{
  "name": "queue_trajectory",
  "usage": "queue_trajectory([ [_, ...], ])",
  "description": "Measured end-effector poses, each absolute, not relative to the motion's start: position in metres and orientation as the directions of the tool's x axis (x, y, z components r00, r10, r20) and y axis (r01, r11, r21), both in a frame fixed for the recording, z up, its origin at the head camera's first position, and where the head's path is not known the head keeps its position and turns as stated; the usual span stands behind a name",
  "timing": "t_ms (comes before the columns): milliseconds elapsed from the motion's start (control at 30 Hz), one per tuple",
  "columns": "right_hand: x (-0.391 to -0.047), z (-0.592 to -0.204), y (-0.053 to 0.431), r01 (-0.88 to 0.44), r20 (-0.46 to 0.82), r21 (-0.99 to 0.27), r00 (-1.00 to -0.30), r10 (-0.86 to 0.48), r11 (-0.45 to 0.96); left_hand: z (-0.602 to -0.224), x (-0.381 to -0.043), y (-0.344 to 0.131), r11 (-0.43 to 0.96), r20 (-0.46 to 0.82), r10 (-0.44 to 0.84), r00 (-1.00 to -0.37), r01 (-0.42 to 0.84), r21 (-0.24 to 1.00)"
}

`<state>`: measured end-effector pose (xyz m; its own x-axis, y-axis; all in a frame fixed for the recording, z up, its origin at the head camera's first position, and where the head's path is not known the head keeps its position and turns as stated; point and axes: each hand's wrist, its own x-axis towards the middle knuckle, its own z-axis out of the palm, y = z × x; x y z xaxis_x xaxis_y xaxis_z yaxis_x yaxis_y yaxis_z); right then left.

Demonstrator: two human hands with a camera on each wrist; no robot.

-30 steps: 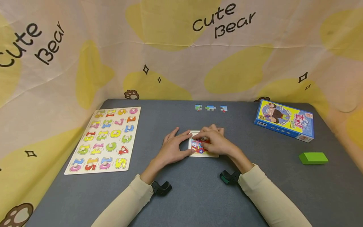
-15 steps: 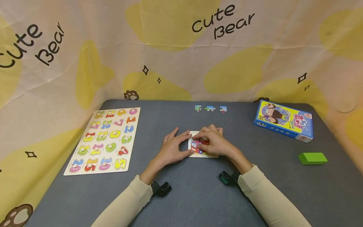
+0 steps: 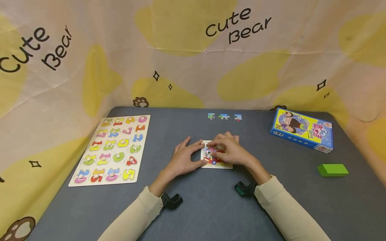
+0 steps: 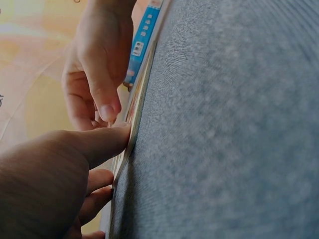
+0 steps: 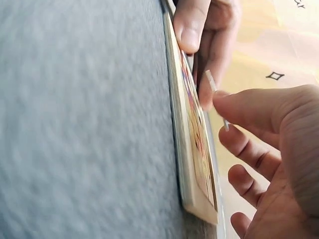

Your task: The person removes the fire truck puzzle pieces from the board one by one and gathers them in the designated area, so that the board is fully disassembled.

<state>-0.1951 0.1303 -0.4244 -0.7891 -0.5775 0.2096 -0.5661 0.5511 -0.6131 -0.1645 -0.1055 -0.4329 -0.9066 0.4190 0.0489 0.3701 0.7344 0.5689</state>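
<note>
Much of the small puzzle board (image 3: pixel 215 163) at the middle of the bench (image 3: pixel 205 207) is hidden under the two hands; only part of a red vehicle picture shows between them in the head view. The left hand (image 3: pixel 184 157) steadies the board's left edge, thumb against its near corner and fingers fairly straight, so its grip is loose and presses rather than clasps. The right hand (image 3: pixel 230 151) lies over the board's right half, and from above its grip is hard to judge.

The right wrist view settles it: thumb and forefinger pinch a thin puzzle piece (image 5: pixel 217 98), seen edge-on and tilted just above the board (image 5: pixel 192 144), whose picture is too slanted to read there. The left wrist view shows the left thumb (image 4: pixel 102 142) touching the board's rim (image 4: pixel 130 130), with the right hand (image 4: pixel 97 64) beyond.

Three loose pieces (image 3: pixel 224 116) lie in a row at the far edge. A number board (image 3: pixel 114 149) lies on the left with digits such as 1, 2, 4, 5 and 7. A blue and yellow box (image 3: pixel 303 130) lies far right, its print unreadable, with a green block (image 3: pixel 332 169) nearer. The backdrop reads "Cute Bear" (image 3: pixel 238 25).
</note>
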Motion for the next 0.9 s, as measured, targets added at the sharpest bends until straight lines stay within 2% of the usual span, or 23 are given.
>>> queue_trajectory([
  [433,-0.212,-0.421,0.146,-0.525,0.224,-0.682,-0.813,-0.537,0.510,-0.432,-0.163,-0.106,0.720,0.056,0.423,-0.904,0.373,0.585],
  [633,-0.236,-0.420,0.152,-0.462,0.170,-0.689,-0.852,-0.495,0.558,-0.433,-0.164,-0.106,0.725,0.052,0.421,-0.905,0.371,0.580],
  [900,-0.267,-0.419,0.147,-0.449,0.129,-0.652,-0.860,-0.494,0.611,-0.432,-0.164,-0.106,0.730,0.046,0.422,-0.905,0.370,0.575],
])
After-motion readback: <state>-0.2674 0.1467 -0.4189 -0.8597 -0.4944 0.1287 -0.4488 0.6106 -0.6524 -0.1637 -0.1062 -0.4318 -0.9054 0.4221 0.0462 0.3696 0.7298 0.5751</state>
